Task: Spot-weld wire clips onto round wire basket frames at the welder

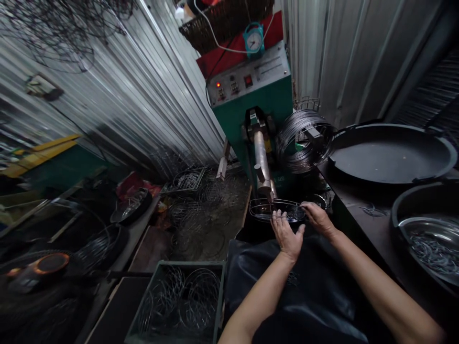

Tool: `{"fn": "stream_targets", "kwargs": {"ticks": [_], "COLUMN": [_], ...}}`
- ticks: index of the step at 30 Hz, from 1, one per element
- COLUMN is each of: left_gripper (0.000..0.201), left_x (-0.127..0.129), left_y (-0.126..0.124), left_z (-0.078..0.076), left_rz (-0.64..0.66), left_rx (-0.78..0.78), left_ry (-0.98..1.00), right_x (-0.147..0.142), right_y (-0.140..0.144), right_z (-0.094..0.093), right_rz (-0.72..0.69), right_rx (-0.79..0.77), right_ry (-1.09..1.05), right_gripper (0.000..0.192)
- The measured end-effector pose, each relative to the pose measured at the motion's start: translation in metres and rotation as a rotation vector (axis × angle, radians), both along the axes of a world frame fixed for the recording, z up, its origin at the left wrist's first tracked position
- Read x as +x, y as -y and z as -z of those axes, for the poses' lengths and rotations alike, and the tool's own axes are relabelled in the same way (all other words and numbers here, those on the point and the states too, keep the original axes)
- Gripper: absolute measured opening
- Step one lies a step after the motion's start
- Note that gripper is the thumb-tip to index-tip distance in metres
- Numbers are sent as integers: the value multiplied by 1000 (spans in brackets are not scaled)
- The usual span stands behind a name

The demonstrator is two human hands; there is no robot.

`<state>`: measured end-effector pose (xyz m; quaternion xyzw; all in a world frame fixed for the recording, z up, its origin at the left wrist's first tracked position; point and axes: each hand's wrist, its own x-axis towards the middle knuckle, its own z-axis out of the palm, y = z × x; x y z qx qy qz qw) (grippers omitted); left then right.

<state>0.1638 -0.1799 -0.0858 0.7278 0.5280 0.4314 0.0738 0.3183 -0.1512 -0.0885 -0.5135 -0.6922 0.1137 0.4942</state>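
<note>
- Wire basket (276, 210): an oval frame of thin wire, lying flat just under the tip of the metal arm (261, 160) of the green machine (267, 102).
- Long axis of the wire basket: from 9 o'clock to 3 o'clock across the view, not pointing toward the person; one end at the left, the other end at the right under the fingers.
- Left hand (287, 236): at 6 o'clock from the wire basket, palm down, fingers stretched forward and slightly spread, tips touching the near rim close to the middle; no clear pinch visible.
- Right hand (317, 217): at 3 to 4 o'clock from the wire basket, fingers curled on its right end, seemingly gripping the wire; exact pinch hard to tell, because the wires are thin and dark.
- Nearer hand: both in contact, but the right one further onto the frame, the left one only at the edge.
- Wire coil (304, 141): at 1 o'clock from the wire basket, near but apart.
- Black pan (390, 153): at 2 o'clock, well apart, on the bench to the right.
- Bowl (430, 239) with small wire pieces: at 4 o'clock, well apart.
- Green crate (179, 301) with wire rings: at 7 o'clock, low and apart.
</note>
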Motion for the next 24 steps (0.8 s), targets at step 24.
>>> {"fn": "stream_targets", "kwargs": {"ticks": [24], "left_gripper": [41], "left_x": [-60], "left_y": [-19], "left_z": [-12], "left_rz": [65], "left_rx": [-166], "left_ry": [519], "right_x": [-26], "right_y": [26], "right_z": [-35], "right_rz": [-123], "right_rx": [43], "right_ry": [149], "right_gripper": [21]}}
